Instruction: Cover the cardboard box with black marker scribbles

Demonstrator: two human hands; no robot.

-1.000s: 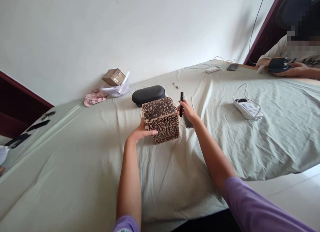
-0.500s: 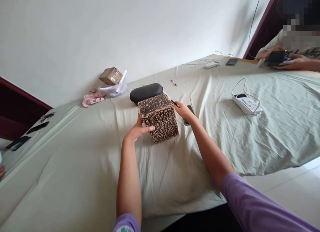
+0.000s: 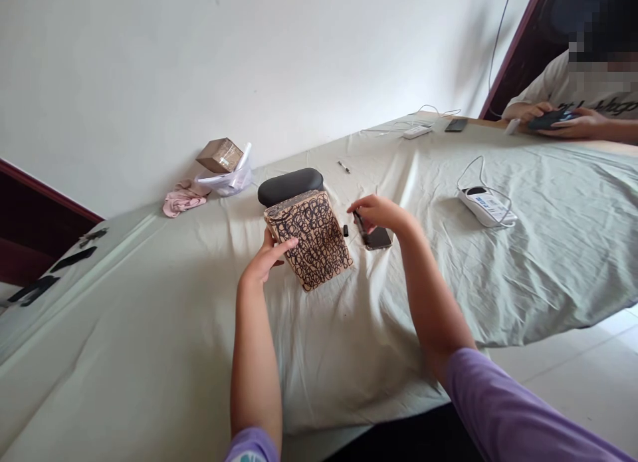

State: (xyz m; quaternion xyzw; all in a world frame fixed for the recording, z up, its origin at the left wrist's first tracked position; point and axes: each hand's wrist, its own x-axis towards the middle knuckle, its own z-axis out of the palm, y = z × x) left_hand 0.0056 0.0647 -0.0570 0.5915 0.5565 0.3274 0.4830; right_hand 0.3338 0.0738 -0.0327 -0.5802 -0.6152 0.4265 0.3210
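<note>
A cardboard box [image 3: 310, 239] covered in black scribbles stands tipped on one edge on the pale green sheet [image 3: 149, 329]. My left hand [image 3: 264, 261] presses against its left side, fingers curled round the corner. My right hand [image 3: 379, 213] is closed on a black marker [image 3: 358, 219] just right of the box, tip pointing down. A small black marker cap [image 3: 345, 231] lies on the sheet between box and hand. A dark phone [image 3: 377, 238] lies flat under my right hand.
A black oblong case [image 3: 290, 185] lies behind the box. Further back are a small cardboard box [image 3: 219, 155] on a plastic bag, pink cloth [image 3: 183, 197] and a pen [image 3: 343, 166]. A white power strip [image 3: 487, 205] lies right. Another person's hands [image 3: 563, 119] hold a phone at far right.
The box has been tipped from flat onto one edge, its scribbled face turned toward me. My right hand lowered the marker beside the box, and a cap now lies on the sheet.
</note>
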